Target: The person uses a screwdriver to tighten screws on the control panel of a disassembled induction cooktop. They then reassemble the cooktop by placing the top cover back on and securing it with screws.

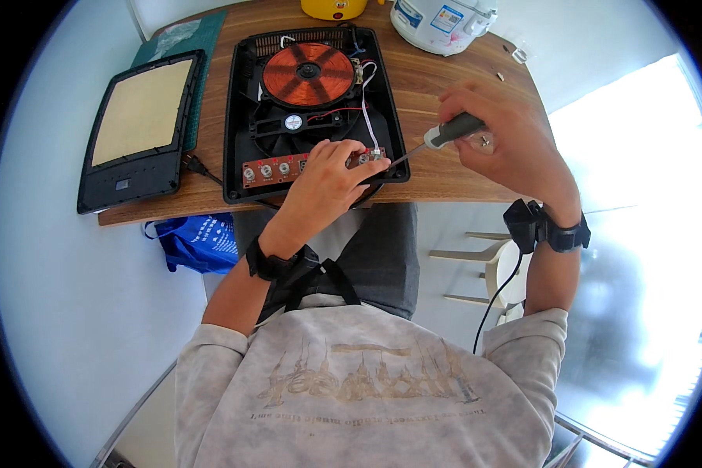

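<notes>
With the black rectangular cover (136, 117) off at left, we judge work on the long red circuit board (271, 171), in the black plastic casing's (391, 117) near end, unfinished. Our left hand's (331, 173) fingers spread over it, any pinch unclear; our right hand (508, 140) grips a grey-and-white screwdriver (454, 131).

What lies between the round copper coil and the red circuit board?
Head view: a black plastic crossbar bearing a white disc, black fan blades, a red wire and a white cable.

Housing (232, 117) matt plastic; coil (282, 76) copper-looking wire; screwdriver shaft (410, 156) metal, handle (454, 131) smooth; tabletop (437, 87) wood-grained.
</notes>
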The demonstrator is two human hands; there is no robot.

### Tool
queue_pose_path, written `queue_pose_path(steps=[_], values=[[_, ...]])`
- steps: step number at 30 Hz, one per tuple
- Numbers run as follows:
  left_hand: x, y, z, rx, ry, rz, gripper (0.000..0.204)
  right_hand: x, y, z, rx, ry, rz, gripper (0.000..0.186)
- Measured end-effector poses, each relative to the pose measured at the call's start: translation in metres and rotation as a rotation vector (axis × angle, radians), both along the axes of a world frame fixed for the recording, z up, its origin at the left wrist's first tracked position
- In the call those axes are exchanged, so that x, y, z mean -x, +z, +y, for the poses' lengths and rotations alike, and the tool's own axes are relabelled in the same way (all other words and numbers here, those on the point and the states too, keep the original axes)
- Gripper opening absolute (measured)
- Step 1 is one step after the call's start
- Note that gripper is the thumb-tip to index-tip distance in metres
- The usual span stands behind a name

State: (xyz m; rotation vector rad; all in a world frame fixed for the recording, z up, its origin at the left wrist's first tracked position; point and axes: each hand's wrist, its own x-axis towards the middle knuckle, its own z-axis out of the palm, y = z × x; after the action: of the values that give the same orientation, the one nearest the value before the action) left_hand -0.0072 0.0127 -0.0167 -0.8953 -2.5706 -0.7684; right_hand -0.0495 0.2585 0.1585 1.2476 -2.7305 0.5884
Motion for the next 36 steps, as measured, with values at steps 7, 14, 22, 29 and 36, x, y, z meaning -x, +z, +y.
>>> queue_pose_path(steps=[7, 14, 22, 29, 36], values=[[-0.001, 0.001, 0.000, -0.003, 0.002, -0.021, 0.059, -0.002, 0.000, -0.008, 0.042, -0.014, -0.062, 0.025], [0.001, -0.002, 0.000, -0.012, -0.011, 0.002, 0.058, -0.012, -0.001, -0.034, -0.197, -0.380, 0.091, 0.042], [0.000, 0.000, 0.001, -0.019, -0.004, 0.011, 0.056, -0.014, 0.001, -0.013, 0.041, -0.108, 0.023, 0.032], [-0.002, 0.004, 0.000, -0.008, 0.005, -0.004, 0.056, -0.016, 0.006, -0.015, 0.013, -0.039, -0.171, 0.034], [0.001, -0.003, 0.000, -0.009, -0.010, -0.011, 0.056, -0.015, -0.006, -0.036, -0.093, -0.115, 0.114, 0.043]])
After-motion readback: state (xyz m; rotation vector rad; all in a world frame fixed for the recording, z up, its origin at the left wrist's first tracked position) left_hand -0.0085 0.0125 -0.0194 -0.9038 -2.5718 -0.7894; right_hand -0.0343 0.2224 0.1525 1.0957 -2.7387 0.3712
